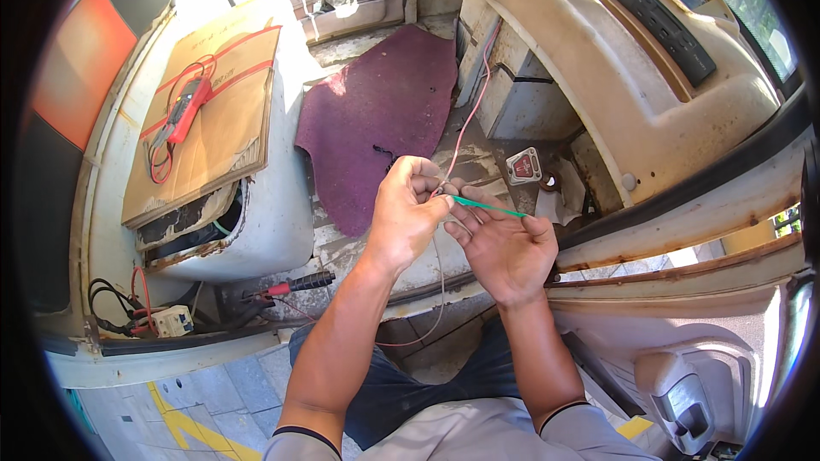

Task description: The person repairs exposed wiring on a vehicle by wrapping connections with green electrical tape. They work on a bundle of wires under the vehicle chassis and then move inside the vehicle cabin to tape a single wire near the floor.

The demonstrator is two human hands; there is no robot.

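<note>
My left hand (408,209) pinches the end of a thin pink wire (470,111) that runs down from the beige dashboard (589,60). My right hand (504,243) holds a thin green-handled tool (487,206) whose tip meets the wire end between my fingertips. Both hands are close together, touching at the fingers, above the worn vehicle floor. A pale wire (440,290) hangs down from my hands toward my lap.
A purple mat (376,119) lies on the floor ahead. A red clamp meter (188,107) with red leads rests on cardboard (213,137) over the torn seat at left. A black-and-red probe (299,283) and a small white box (173,321) with cables lie at lower left. A red-and-white square part (524,166) lies under the dash.
</note>
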